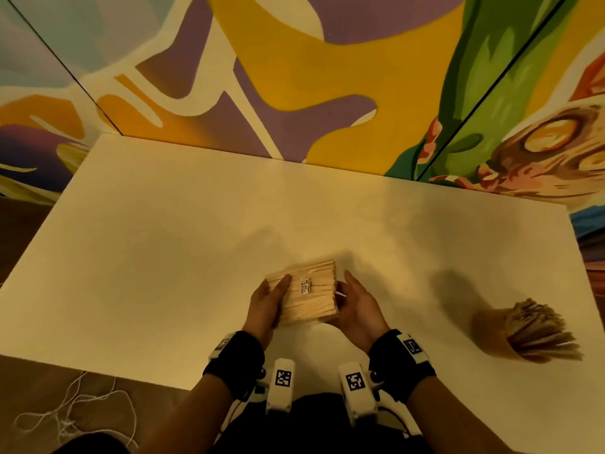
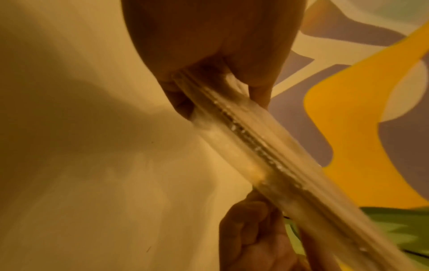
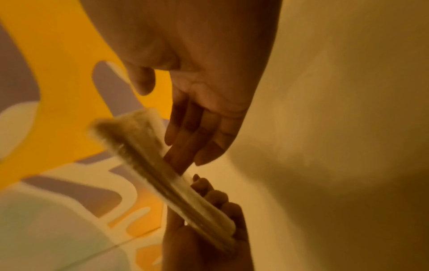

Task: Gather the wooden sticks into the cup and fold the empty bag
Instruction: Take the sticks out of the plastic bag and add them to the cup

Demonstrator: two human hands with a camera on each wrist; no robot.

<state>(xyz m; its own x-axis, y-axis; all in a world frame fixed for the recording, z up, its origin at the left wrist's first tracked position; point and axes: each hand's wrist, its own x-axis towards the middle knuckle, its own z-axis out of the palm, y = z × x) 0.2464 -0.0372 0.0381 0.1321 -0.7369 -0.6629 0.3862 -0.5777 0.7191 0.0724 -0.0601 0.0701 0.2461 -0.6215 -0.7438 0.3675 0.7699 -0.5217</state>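
Note:
A clear plastic bag full of wooden sticks point(image 1: 307, 294) is held just above the white table point(image 1: 163, 240), near its front middle. My left hand point(image 1: 268, 299) grips the bag's left end, thumb on top and fingers curled underneath point(image 3: 216, 198). On the other side, my right hand point(image 1: 355, 303) supports the right end with straight fingers point(image 3: 197, 139) under it and the thumb held apart. The left wrist view shows the bag point(image 2: 267, 155) edge-on, running between both hands. A brown cup point(image 1: 491, 332) packed with loose sticks point(image 1: 537, 329) stands at the table's right side.
A painted wall point(image 1: 327, 77) runs right behind the table's far edge. White string point(image 1: 65, 414) lies tangled on the floor by the table's front left corner. Bare tabletop stretches to the left and behind the bag.

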